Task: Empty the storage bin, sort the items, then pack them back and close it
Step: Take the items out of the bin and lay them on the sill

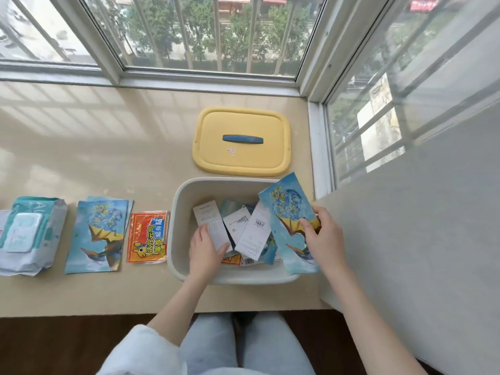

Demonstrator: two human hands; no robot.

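Note:
The pale grey storage bin [184,201] stands open on the beige sill, with several flat packets inside, mostly white-backed. My left hand [205,253] reaches into the bin and grips a white packet [209,219] at its lower end. My right hand [322,234] holds a blue picture packet [286,209] tilted above the bin's right rim. The bin's yellow lid [240,158] with a blue handle lies flat behind the bin. Left of the bin lie a red-and-yellow packet [147,236], a stack of blue picture packets [97,234] and a wet-wipes pack [29,234].
The sill [108,147] is bounded by window frames behind and a white wall [405,226] on the right, close to the bin. My knees in light jeans [243,345] are below the sill's front edge.

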